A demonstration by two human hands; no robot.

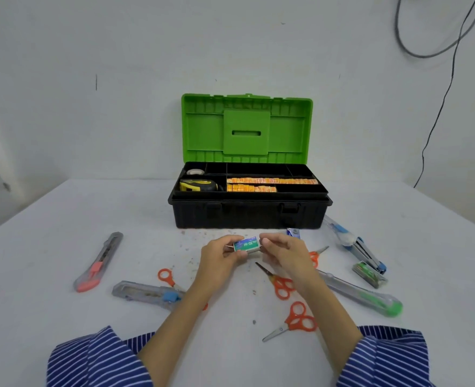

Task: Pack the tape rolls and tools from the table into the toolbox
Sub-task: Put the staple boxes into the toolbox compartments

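Now | both hands' fingers pinch staple box | left hand | right hand

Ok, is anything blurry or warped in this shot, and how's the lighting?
Head view: soft, even light, faint shadows, no glare. Wide-angle warping bends the table edges and wall cable. The toolbox is fairly sharp; print on the small box is too soft to read.

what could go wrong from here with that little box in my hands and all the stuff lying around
1. The small green box is pinched at its ends by the left hand and right hand; if it slides open, its contents may spill.
2. The orange scissors lie right under the right wrist, blade tip exposed; lowering the hand might catch it.
3. The toolbox tray already looks partly filled, so long cutters may not fit.
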